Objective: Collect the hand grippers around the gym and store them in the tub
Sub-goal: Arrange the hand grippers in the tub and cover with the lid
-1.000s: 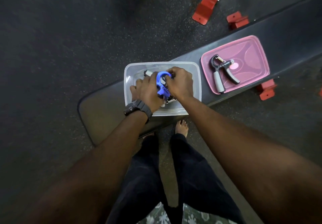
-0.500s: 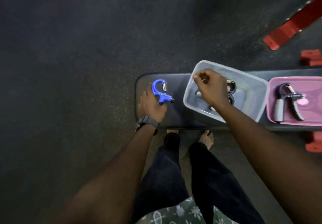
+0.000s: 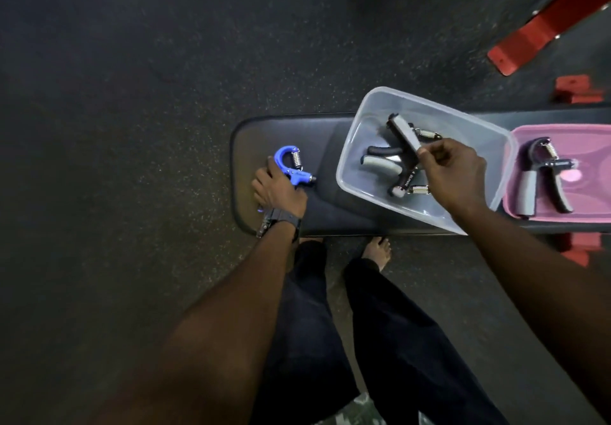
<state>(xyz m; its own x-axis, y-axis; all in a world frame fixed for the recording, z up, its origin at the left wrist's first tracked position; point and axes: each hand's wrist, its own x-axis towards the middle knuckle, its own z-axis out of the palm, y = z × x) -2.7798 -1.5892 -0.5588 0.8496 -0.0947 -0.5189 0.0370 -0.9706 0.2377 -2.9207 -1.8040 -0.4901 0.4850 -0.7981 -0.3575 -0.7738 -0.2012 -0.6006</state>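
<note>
A clear plastic tub [image 3: 370, 110] sits on a black padded bench [image 3: 330, 213]. My right hand [image 3: 453, 173] pinches the grey foam handle of a black hand gripper [image 3: 401, 133] over the tub. A second black-and-grey gripper [image 3: 380, 160] lies in the tub beneath it. My left hand [image 3: 277, 189] is shut on the handle of a blue hand gripper [image 3: 291, 163] resting on the bench's left end, outside the tub. Another black-and-grey gripper [image 3: 542, 176] lies on a pink lid [image 3: 591, 216] to the right.
Dark rubber gym floor [image 3: 132, 127] surrounds the bench. Red metal frame parts [image 3: 542, 34] lie at the upper right, and red bench feet [image 3: 578, 89] show behind and below the bench. My bare feet [image 3: 377, 251] and dark trousers stand just in front of the bench.
The blue gripper has left the tub: my left hand carried it to the bench's left end. My right hand stayed at the tub and now lifts a black gripper by its grey handle.
</note>
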